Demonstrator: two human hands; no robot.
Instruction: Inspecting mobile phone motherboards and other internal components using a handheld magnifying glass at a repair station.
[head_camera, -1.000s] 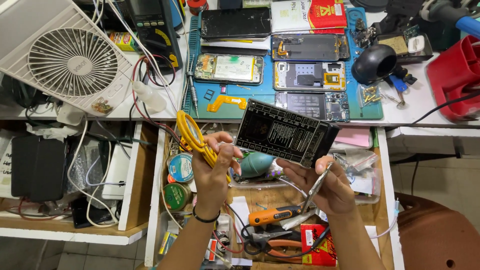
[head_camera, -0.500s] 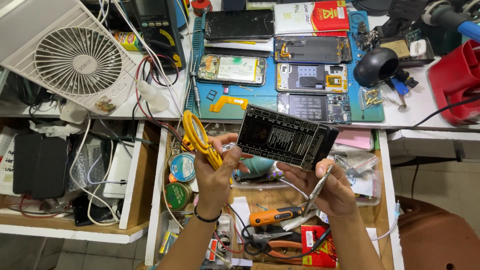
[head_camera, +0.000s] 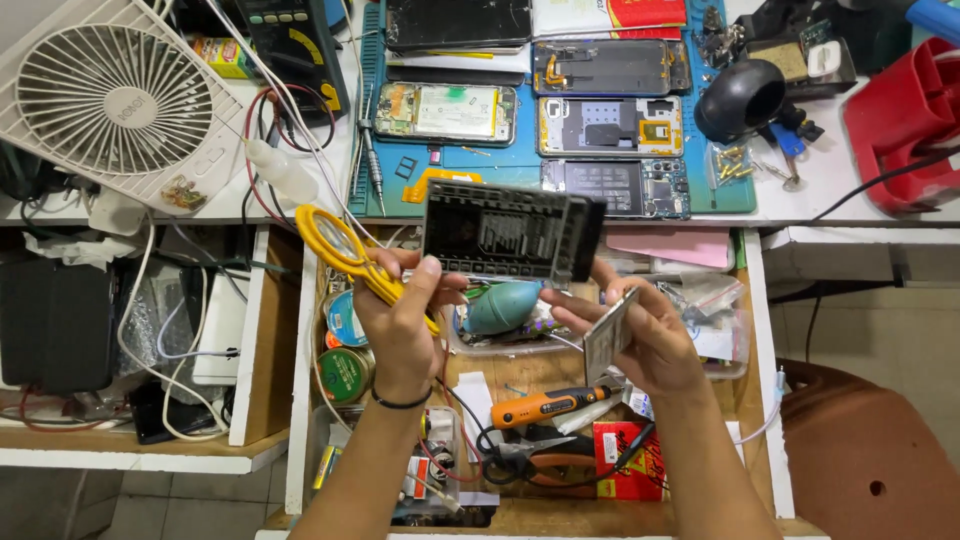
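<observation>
White fan (head_camera: 115, 100) at 10 o'clock on the tabletop (head_camera: 860, 190). Left hand (head_camera: 400, 320) grips one end of the black slotted tray (head_camera: 505, 232) with a yellow cable loop (head_camera: 340, 250). Tray has levelled from its earlier tilt, now centre frame over the open drawer (head_camera: 270, 330). Right hand (head_camera: 640, 335), palm up at 4 o'clock, steadies the other end, pinching a small metal plate (head_camera: 608, 335).
</observation>
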